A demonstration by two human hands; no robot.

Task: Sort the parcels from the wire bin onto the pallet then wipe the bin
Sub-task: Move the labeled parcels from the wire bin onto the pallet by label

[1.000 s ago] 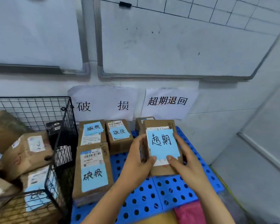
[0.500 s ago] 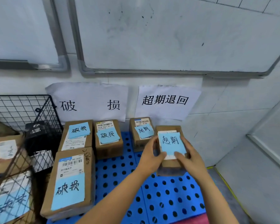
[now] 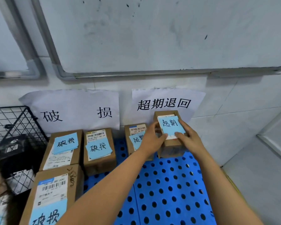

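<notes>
Both hands clasp one parcel (image 3: 169, 125): left hand (image 3: 152, 138) and right hand (image 3: 189, 138) curl round its sides, at the far edge of the pallet (image 3: 169, 192). Just left of the grip, four sorted parcels (image 3: 99, 148) lie. Farther left, the wire bin (image 3: 10, 120) has parcels left in it, so we judge sorting is part done and wiping is not begun.

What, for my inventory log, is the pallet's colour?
The pallet is bright blue, shown best in the head view.

The left hand (image 3: 150, 137) and right hand (image 3: 191, 139) are bare, as are both forearms (image 3: 104, 192) to the view's edge; fingernails (image 3: 177, 133) seem short, though blurred.
</notes>
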